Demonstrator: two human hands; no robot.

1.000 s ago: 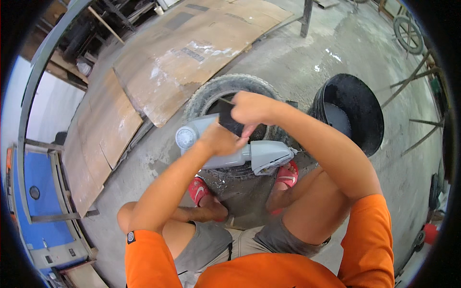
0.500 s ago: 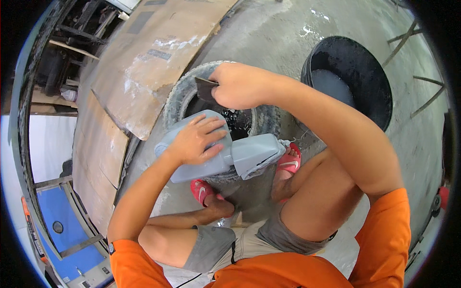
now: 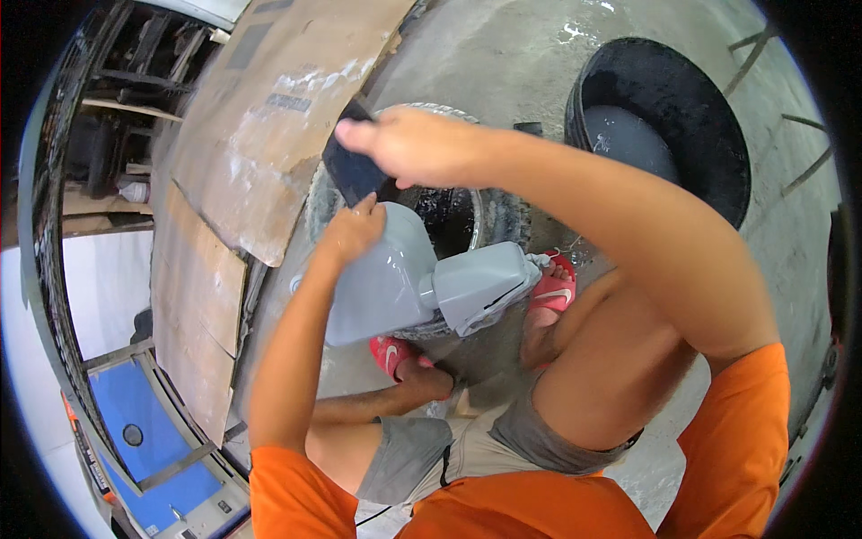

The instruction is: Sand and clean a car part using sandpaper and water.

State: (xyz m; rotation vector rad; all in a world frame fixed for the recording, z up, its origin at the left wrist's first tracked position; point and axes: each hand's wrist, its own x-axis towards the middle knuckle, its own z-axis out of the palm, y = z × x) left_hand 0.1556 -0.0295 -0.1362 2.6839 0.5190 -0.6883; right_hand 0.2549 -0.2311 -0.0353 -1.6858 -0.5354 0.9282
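Grey moulded part [image 3: 382, 283] lies across a tyre [image 3: 505, 216] on the concrete floor [image 3: 467, 58]. The work seems under way — the right hand [image 3: 409, 148] pinches a dark sheet [image 3: 350, 171] beside the part; how much is done or left, I cannot tell. Whether the left hand [image 3: 353, 235] pinches the sheet's corner is unclear. Around stand flattened cardboard [image 3: 220, 157] and a black bucket [image 3: 705, 108] with cloudy water.

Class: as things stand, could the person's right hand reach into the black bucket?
Probably yes: the black bucket stands uncovered on the person's right, though the right hand is holding a dark sheet.
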